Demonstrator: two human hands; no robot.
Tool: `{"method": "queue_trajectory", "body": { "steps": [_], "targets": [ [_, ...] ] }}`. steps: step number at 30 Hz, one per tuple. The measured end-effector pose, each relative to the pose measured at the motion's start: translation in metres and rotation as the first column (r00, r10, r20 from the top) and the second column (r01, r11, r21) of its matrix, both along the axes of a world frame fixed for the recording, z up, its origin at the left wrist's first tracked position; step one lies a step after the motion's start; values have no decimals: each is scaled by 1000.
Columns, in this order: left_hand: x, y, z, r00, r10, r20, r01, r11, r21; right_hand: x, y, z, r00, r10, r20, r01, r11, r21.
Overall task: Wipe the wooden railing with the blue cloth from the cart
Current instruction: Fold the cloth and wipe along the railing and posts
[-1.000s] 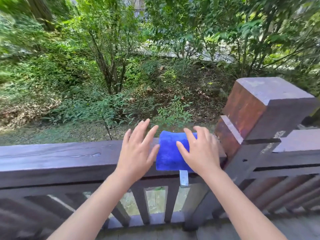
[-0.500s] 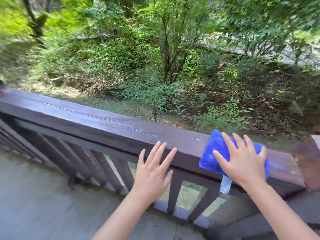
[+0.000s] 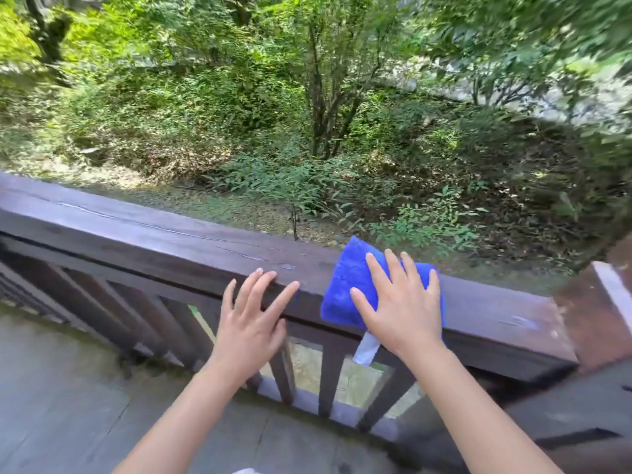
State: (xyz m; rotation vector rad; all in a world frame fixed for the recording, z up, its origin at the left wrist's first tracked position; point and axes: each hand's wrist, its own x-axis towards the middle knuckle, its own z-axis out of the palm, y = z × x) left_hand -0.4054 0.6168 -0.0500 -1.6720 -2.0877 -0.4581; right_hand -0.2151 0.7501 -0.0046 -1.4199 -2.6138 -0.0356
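Note:
A folded blue cloth lies on top of the dark wooden railing, right of centre. My right hand presses flat on the cloth, fingers spread, covering its right half. A white tag hangs from the cloth below the rail. My left hand is just left of the cloth, fingers apart, with the fingertips resting on the rail's near edge and nothing held.
A thick square wooden post ends the railing at the right. Vertical balusters run under the rail. Grey deck boards lie at lower left. Shrubs and trees fill the slope beyond.
My right hand has slid the cloth leftwards along the rail, away from the post. My left hand has come up to touch the rail edge. The view has swung left.

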Motion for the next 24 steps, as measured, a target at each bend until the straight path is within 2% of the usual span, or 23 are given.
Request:
{"method": "queue_trajectory", "body": {
  "steps": [6, 9, 12, 16, 22, 24],
  "targets": [
    [4, 5, -9, 999, 1, 50, -2, 1000, 28, 142, 16, 11, 963, -267, 27, 266, 963, 37],
    [8, 3, -11, 999, 8, 52, -10, 999, 30, 147, 23, 14, 948, -311, 72, 310, 950, 25],
    [11, 1, -9, 998, 11, 65, -13, 1000, 18, 134, 28, 15, 942, -333, 50, 333, 943, 0],
    [15, -1, -2, 997, 17, 75, -14, 999, -38, 112, 31, 9, 961, -267, 64, 267, 964, 9],
    [5, -5, 3, 999, 15, 29, -12, 995, -102, 30, 24, 2, 997, -54, 49, 56, 998, -39],
    [-7, -9, 6, 997, 60, 57, -55, 994, -98, 7, 19, 1, 999, -20, 42, 22, 999, -37]
  ]
}}
